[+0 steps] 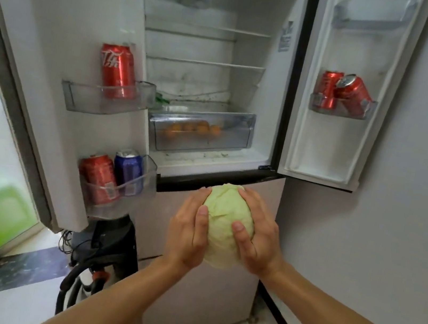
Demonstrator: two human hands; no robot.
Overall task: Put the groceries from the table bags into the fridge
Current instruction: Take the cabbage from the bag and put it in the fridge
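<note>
Cabbage: we hold a pale green head in front of the fridge, below its open upper compartment and clear of the shelves.
Left hand: we cup the cabbage's left side, fingers wrapped round it, thumb on the front.
Right hand: we cup the right side, fingers curled over the top, thumb pressed on the leaves.
Fridge doors: both swung open.
Crisper drawer: at the bottom of the fridge compartment, with orange fruits seen through its clear front.
Left door bins: one red can in the upper; a red can and a blue can in the lower.
Right door bin: two red cans, one of them tilted.
</note>
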